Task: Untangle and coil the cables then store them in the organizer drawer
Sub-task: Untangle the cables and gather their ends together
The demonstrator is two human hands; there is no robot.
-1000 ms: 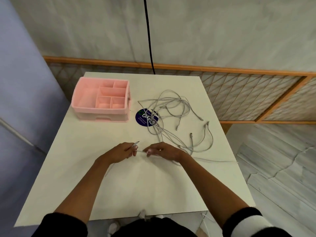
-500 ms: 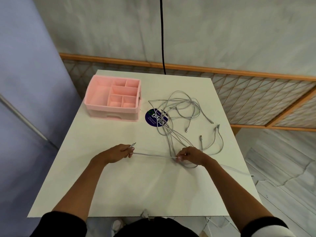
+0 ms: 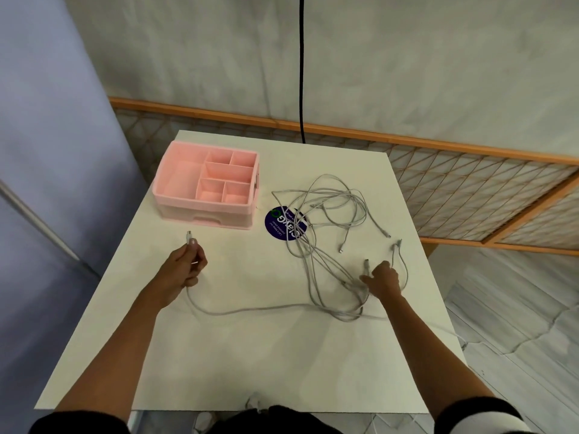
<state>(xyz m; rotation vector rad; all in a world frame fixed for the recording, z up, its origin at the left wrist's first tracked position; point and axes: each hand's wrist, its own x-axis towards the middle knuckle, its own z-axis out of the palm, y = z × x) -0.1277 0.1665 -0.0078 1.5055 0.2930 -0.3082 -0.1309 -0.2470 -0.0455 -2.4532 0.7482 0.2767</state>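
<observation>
A tangle of grey cables (image 3: 329,214) lies on the right half of the white table (image 3: 250,355). My left hand (image 3: 185,269) is closed around one cable end, its plug sticking up above my fist. That cable (image 3: 244,311) sags along the table toward the tangle. My right hand (image 3: 380,278) rests on the near part of the tangle with fingers spread over the strands; whether it grips a strand is unclear. The pink organizer (image 3: 206,186), with several open compartments and a drawer in front, stands at the back left.
A round dark blue sticker (image 3: 283,227) lies under the cables beside the organizer. A black cord (image 3: 301,67) hangs down the wall behind the table. A wooden lattice rail (image 3: 470,183) runs behind and to the right.
My hands have moved apart. The left one drew the cable end leftward and away from me; the right one let go of the taut stretch and reached right onto the tangle. The cable now lies slack.
</observation>
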